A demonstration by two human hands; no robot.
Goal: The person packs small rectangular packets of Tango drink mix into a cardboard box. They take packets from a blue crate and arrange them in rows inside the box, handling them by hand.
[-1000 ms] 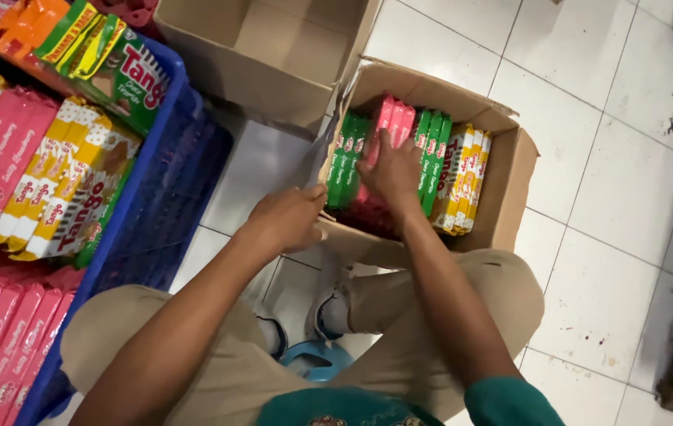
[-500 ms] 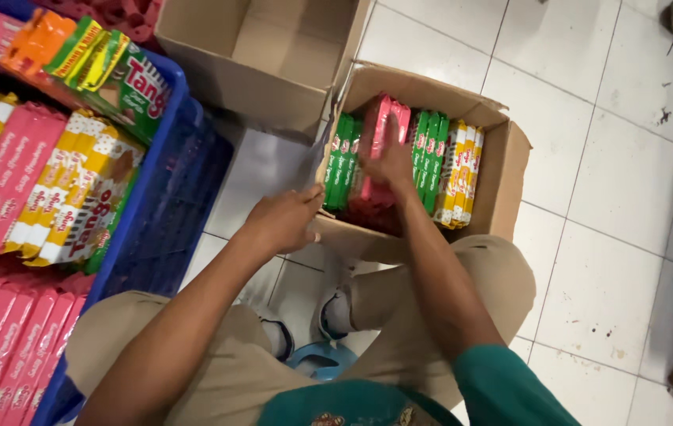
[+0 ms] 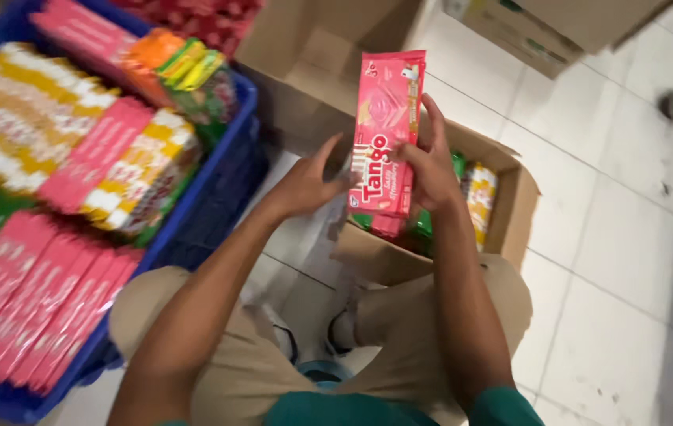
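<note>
Up it comes! The pink wafer pack (image 3: 384,134), in the cardboard box (image 3: 510,213) a moment ago, now stands upright at upper centre, right hand (image 3: 429,170) gripping its edge, left hand (image 3: 310,183) steadying it.

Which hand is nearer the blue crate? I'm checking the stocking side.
Left. The left hand is between the blue crate and pink pack; the right hand grips the pack's far side.
</note>
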